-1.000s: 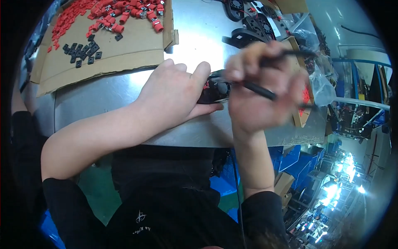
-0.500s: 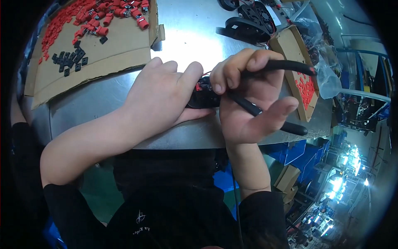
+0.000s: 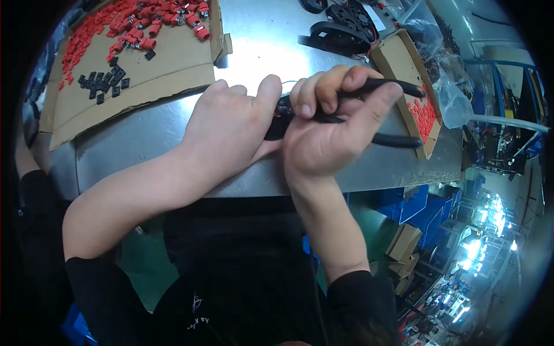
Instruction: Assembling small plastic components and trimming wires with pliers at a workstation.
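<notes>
While my left hand (image 3: pixel 234 118) is closed around a small black part (image 3: pixel 277 128) above the front of the metal table (image 3: pixel 115 153), my right hand (image 3: pixel 324 141) grasps a black-handled tool (image 3: pixel 397 140), its fingers bent over the upper handle and its thumb raised. The two handles stand apart, and the tool's head is hidden, so I cannot tell if it touches the part. I judge that the step in hand is working on this part with the tool; the next move calls for a firm left hold and careful aim. Counting the things, I have one part, one tool and two cardboard trays. The left tray (image 3: pixel 161 75) carries more than ten small black squares (image 3: pixel 108 77), one lying alone, and many red plug-like pieces (image 3: pixel 138 43) with metal, too crowded for exact count. The right tray (image 3: pixel 398 57) holds many small red pieces (image 3: pixel 424 118), also uncountable. Beyond my hands I count three black housings (image 3: pixel 336 38), of which one is cut by the picture edge.
</notes>
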### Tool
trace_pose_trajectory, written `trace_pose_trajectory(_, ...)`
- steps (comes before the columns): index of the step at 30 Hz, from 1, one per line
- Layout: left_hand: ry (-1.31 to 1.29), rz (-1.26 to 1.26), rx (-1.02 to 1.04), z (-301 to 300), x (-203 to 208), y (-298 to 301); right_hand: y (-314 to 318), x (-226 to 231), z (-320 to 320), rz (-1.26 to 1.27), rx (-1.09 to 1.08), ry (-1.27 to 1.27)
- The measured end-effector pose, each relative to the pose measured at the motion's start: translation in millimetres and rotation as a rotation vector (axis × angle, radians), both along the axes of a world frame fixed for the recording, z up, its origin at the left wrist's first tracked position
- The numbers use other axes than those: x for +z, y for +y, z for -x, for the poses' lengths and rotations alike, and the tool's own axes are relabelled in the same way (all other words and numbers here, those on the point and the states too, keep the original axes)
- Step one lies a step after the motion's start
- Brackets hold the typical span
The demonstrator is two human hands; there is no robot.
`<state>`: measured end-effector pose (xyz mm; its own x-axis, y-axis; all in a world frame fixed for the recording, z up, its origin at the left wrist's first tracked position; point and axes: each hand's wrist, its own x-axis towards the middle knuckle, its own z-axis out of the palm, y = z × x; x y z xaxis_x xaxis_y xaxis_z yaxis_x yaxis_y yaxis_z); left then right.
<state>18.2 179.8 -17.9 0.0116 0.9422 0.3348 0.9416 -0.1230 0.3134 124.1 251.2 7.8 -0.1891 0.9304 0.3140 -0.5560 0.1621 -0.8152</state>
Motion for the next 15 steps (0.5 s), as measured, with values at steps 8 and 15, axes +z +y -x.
trace_pose_trajectory(8,-0.008,0.003,0.063,0.0,-3.9,5.5,-6.3,5.0,24.0,0.211,-0.257,0.132)
trace_pose_trajectory(15,-0.029,0.071,0.154,-2.0,1.3,7.2,-9.9,5.7,34.0,0.153,-0.347,0.178)
